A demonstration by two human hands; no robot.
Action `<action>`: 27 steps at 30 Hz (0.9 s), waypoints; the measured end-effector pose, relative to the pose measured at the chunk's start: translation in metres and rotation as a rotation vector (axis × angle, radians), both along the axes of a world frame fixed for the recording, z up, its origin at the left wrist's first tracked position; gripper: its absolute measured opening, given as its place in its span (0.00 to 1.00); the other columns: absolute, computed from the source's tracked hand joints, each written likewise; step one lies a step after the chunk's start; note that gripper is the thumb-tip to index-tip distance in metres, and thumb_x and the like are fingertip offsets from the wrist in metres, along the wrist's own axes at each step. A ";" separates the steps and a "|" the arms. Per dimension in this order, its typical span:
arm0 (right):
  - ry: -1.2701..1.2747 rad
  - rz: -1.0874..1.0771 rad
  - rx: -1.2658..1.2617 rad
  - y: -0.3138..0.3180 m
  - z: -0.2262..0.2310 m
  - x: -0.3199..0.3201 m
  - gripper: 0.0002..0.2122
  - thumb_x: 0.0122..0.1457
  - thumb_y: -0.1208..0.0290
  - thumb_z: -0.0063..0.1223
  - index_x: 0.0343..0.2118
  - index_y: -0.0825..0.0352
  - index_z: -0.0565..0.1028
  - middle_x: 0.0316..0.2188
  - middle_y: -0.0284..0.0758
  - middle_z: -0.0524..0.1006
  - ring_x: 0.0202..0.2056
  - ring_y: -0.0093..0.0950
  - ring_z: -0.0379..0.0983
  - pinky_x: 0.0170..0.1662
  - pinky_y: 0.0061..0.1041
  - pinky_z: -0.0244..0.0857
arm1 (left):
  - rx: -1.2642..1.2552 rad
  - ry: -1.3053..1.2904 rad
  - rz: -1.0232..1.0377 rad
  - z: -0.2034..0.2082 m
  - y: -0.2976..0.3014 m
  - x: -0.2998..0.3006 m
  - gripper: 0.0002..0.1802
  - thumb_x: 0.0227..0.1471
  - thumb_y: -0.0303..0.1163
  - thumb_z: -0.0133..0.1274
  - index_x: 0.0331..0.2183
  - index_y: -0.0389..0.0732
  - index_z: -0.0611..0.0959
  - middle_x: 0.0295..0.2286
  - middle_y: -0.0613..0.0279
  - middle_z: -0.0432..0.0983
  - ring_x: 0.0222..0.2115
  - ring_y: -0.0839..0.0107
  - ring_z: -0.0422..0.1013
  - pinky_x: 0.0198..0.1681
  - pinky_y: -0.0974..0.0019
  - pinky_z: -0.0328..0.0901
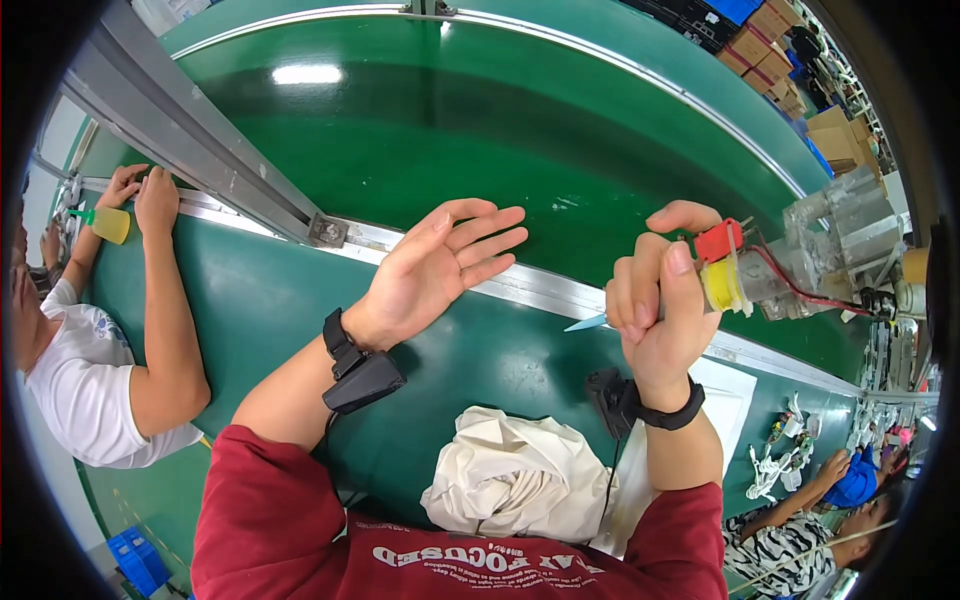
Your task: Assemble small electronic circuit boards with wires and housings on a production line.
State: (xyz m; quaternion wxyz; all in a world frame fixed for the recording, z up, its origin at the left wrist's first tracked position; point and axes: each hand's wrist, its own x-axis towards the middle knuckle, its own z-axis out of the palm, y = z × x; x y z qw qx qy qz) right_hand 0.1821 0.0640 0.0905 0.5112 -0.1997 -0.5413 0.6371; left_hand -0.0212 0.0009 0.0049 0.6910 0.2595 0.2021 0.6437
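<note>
My left hand [440, 255] is raised palm up over the metal rail, fingers spread, holding nothing. My right hand [660, 300] is curled closed to the right, with a slim light-blue pointed tool [588, 323] jutting from its left side; the rest of that tool is hidden in the fist. Right beside the thumb and forefinger are a red block [718, 241] and a yellow band [720, 286] on a clear plastic assembly with a red wire. Whether my fingers touch it, I cannot tell. Below, a crumpled white cloth or bag [515, 475] lies on the green table.
A metal rail [540, 290] divides the table from a wide green belt [420, 140]. A grey post [190, 125] rises at left. A co-worker's hands [145, 195] are near a yellow bottle [110, 224]. Another person's hand [832, 468] is at right, near white parts [775, 465].
</note>
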 end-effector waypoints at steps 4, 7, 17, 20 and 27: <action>0.005 0.005 0.007 0.000 0.000 -0.001 0.12 0.62 0.68 0.46 0.42 0.72 0.63 0.12 0.27 0.59 0.09 0.15 0.51 0.12 0.17 0.44 | -0.013 0.004 0.007 0.001 -0.001 -0.001 0.23 0.62 0.41 0.41 0.54 0.38 0.66 0.57 0.45 0.58 0.58 0.54 0.59 0.60 0.55 0.56; 0.013 0.008 0.009 0.000 0.000 -0.001 0.12 0.62 0.68 0.45 0.42 0.72 0.63 0.12 0.27 0.59 0.09 0.15 0.51 0.12 0.17 0.44 | -0.014 0.017 0.001 0.000 -0.001 -0.002 0.23 0.62 0.39 0.42 0.54 0.38 0.65 0.58 0.44 0.58 0.58 0.54 0.59 0.60 0.56 0.57; -0.010 -0.007 0.003 0.000 0.001 0.000 0.13 0.62 0.68 0.46 0.41 0.72 0.63 0.11 0.27 0.58 0.09 0.15 0.51 0.12 0.17 0.44 | -0.062 -0.099 0.027 0.003 -0.001 -0.001 0.25 0.55 0.17 0.41 0.55 0.38 0.63 0.59 0.42 0.54 0.60 0.53 0.54 0.63 0.55 0.53; -0.034 -0.012 0.018 0.000 0.002 0.000 0.12 0.63 0.66 0.44 0.42 0.71 0.63 0.11 0.26 0.57 0.09 0.15 0.50 0.12 0.17 0.44 | -0.037 -0.138 0.040 0.001 0.001 -0.002 0.30 0.50 0.11 0.37 0.55 0.38 0.63 0.59 0.42 0.53 0.61 0.53 0.52 0.64 0.55 0.51; -0.050 0.001 0.059 0.003 -0.001 -0.002 0.12 0.65 0.64 0.40 0.43 0.68 0.63 0.11 0.25 0.56 0.09 0.14 0.48 0.11 0.16 0.42 | -0.045 -0.190 0.060 0.002 0.002 -0.004 0.37 0.40 0.06 0.32 0.55 0.37 0.63 0.60 0.42 0.52 0.62 0.53 0.50 0.65 0.56 0.49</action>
